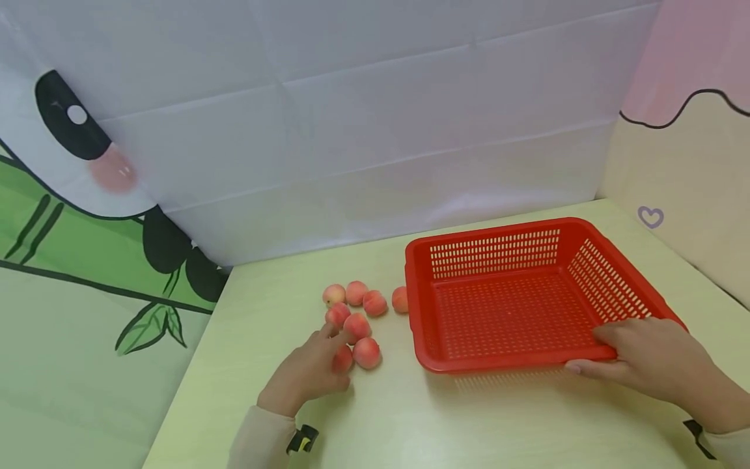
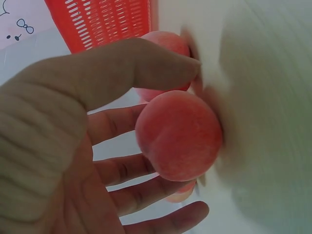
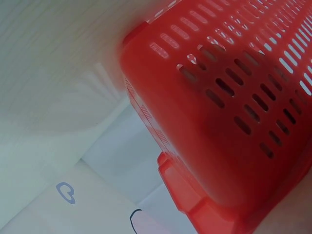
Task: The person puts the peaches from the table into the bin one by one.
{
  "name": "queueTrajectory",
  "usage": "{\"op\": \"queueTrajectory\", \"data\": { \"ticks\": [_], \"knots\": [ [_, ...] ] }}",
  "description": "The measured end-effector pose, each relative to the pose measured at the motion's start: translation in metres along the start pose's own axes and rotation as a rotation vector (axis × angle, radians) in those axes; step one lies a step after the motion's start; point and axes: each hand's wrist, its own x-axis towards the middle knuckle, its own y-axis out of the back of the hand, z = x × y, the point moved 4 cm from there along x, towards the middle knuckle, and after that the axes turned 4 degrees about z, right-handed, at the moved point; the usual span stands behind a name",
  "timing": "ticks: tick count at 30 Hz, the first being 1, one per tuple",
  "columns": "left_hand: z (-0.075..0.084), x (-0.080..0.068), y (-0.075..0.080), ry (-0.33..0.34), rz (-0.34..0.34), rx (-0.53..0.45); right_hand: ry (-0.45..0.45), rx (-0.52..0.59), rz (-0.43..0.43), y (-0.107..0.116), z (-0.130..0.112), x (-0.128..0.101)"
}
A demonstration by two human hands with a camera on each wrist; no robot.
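My left hand [image 1: 308, 369] is at the near peach [image 1: 343, 359] of a loose group on the table, thumb and fingers spread around it. In the left wrist view this peach [image 2: 179, 135] sits in front of the loosely extended fingers, and a second peach [image 2: 165, 41] is partly hidden behind the thumb. A red plastic basket [image 1: 577, 223] with slotted walls stands to the right, its floor bare. My right hand [image 1: 659, 358] grips its near right rim, thumb outside. The right wrist view shows the basket's slotted outer wall [image 3: 195, 122] up close.
More peaches lie beyond the left hand, one peach [image 1: 400, 299] right beside the basket's left wall. A pale table [image 1: 263, 312] carries everything. White printed cloth [image 1: 375, 130] hangs along the back, with another cloth panel [image 1: 691, 195] at the right.
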Motion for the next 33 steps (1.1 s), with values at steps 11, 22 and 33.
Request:
{"op": "queueTrajectory", "data": {
  "ticks": [11, 22, 33],
  "knots": [
    [-0.003, 0.006, -0.010, -0.069, -0.034, 0.041, -0.002, 0.001, 0.019, 0.001, -0.001, -0.001],
    [-0.001, 0.009, -0.018, -0.091, -0.035, 0.038, 0.000, -0.001, 0.007, 0.001, -0.002, 0.000],
    [0.002, 0.009, -0.020, -0.183, 0.070, 0.143, -0.027, -0.003, -0.038, 0.001, -0.002, 0.001]
  ]
}}
